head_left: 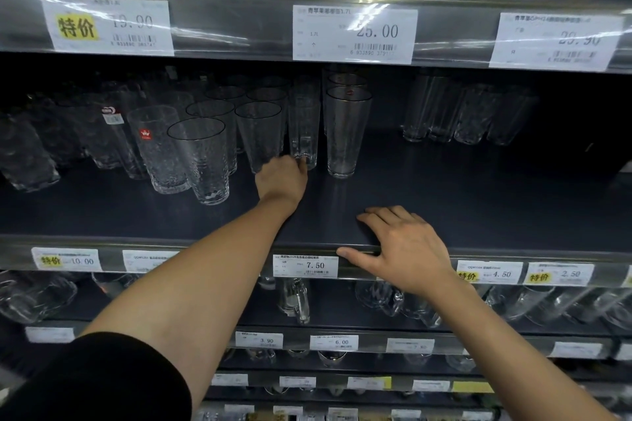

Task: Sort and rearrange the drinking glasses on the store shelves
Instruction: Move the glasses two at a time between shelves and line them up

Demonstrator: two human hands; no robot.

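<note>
Clear glassware logged across a dark shelf [478, 202] at mid-height. Found left hand [282, 178] reaching deep, fingers curled round the foot of a tall straight glass [304, 120]. Glass upright near centre of view, foot down at the shelf, at twelve o'clock from the hand. Noted a gold-rimmed tapered glass [347, 133] just beside it at three o'clock, apart, with more of the same kind lined up behind. Noted dimpled tumblers [205, 161] in two rows at nine o'clock of the held glass, the nearest very close to it; cannot tell whether touching. Recorded a red-stickered tumbler [155, 147] further toward nine o'clock. Found right hand [400, 249] holding nothing, fingers straight and spread flat on the front of the shelf, thumb laid along the front rail, at five o'clock of the held glass. Logged 7.50 price tag [305, 265] on that rail, just beside the thumb at nine o'clock. Logged 25.00 price tag [354, 34] on the rail above, at twelve o'clock. Noted a cluster of blurred glasses [461, 116] well apart at two o'clock, toward the back. Seen handled mugs [294, 301] on the shelf below, at six o'clock. Black sleeve [92, 379] recorded on the left upper arm.
</note>
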